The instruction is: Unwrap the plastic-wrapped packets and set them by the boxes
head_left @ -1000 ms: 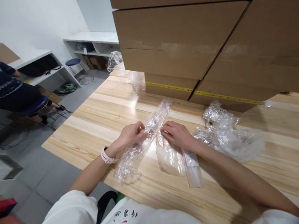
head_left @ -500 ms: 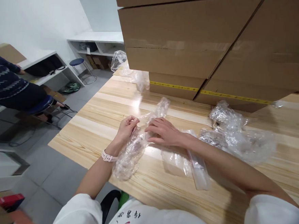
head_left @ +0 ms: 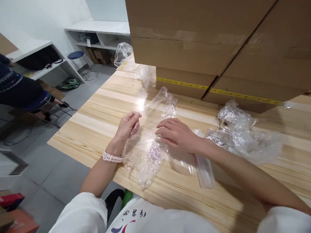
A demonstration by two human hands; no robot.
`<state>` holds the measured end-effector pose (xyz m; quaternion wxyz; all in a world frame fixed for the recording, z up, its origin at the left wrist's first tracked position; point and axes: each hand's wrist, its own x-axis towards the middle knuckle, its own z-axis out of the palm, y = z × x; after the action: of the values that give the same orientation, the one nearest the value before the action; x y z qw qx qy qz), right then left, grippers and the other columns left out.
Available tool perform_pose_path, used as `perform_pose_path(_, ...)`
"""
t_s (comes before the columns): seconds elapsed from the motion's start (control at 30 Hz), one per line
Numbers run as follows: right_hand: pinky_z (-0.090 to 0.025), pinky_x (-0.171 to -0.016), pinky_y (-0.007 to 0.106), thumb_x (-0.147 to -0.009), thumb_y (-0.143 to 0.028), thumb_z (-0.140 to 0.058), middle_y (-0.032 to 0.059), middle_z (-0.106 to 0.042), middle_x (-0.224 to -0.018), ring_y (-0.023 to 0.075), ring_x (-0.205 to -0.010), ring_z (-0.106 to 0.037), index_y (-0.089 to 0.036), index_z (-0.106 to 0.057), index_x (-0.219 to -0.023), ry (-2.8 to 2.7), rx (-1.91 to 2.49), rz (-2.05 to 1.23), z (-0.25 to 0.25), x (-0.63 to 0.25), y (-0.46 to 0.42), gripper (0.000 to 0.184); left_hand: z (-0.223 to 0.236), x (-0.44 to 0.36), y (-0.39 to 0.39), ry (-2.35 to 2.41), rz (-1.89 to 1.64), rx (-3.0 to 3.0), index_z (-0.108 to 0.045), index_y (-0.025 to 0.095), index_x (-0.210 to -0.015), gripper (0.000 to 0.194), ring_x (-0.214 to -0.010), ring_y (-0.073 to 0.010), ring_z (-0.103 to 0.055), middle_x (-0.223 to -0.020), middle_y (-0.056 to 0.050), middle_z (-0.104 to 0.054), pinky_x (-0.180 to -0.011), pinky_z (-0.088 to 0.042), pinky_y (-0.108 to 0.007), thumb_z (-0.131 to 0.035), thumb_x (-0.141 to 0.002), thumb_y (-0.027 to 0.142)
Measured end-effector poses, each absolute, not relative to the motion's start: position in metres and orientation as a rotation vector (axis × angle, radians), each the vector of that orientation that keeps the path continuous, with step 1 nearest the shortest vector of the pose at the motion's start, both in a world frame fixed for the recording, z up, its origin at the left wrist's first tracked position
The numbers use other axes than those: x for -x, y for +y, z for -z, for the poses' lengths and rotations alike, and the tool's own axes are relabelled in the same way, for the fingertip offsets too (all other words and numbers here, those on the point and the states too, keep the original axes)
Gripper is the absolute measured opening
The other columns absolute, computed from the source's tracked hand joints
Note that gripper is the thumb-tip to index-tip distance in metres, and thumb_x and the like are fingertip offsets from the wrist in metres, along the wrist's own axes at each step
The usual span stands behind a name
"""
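From where I stand, clock centred on the clear wrap, 12 pointing away from the worker. Wrap lies on the wooden table, between and below both hands. Change: half a second back it was bunched narrow; now it's opened out wider, left edge drawn off toward 10. Reads as unbunching well under way, though still creased. Purple patch showing in it, toward 5; can't tell what it is.

Left hand, at 10: thumb and fingertips pinching the wrap's edge, it seems. Right hand, at 2: fingers loosely bent over the wrap, thumb hidden; can't tell if it grips. Flat clear sleeve at 4, crumpled plastic heap toward 2, cardboard boxes at 1.
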<state>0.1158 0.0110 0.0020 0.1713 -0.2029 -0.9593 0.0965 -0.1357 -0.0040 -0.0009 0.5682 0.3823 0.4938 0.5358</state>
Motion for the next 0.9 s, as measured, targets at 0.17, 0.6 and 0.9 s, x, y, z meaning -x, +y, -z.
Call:
perform_pose_path(0.17, -0.031, -0.114, 0.052, -0.101, -0.059, -0.055, 0.0083, -0.069, -0.104, 0.0253, -0.103, -0.057, -0.02, -0.065, -0.13, -2.863, 0.446, -0.253, 0.011, -0.097, 0.014, 0.05, 0.0, 0.151, -0.003, 1.226, -1.381, -0.859, -0.058, 0.018, -0.083, 0.049, -0.027, -0.003, -0.025, -0.038, 0.012, -0.043, -0.031, -0.018, -0.014, -0.09, -0.064, 0.05)
perform_pose_path(0.6, -0.046, -0.088, 0.043, -0.104, -0.03, -0.055, 0.0079, -0.07, -0.097, 0.0252, -0.095, -0.061, -0.022, -0.073, -0.098, -2.74, 0.917, -0.24, 0.011, -0.195, -0.01, 0.02, -0.009, 0.192, 0.001, 1.404, -1.619, -0.759, -0.061, 0.016, -0.081, 0.03, -0.029, -0.0031, -0.026, -0.041, 0.011, -0.043, -0.031, -0.018, -0.016, -0.085, -0.071, 0.031)
perform_pose_path(0.9, -0.033, -0.12, 0.056, -0.103, -0.02, -0.052, 0.006, -0.07, -0.126, 0.0257, -0.131, -0.055, -0.027, -0.063, -0.131, -2.74, 0.537, -0.189, 0.014, -0.127, 0.0, 0.031, -0.004, 0.197, 0.004, 1.568, -1.619, -0.822, -0.06, 0.016, -0.081, 0.027, -0.03, -0.0035, -0.026, -0.042, 0.012, -0.042, -0.031, -0.017, -0.015, -0.079, -0.071, 0.031)
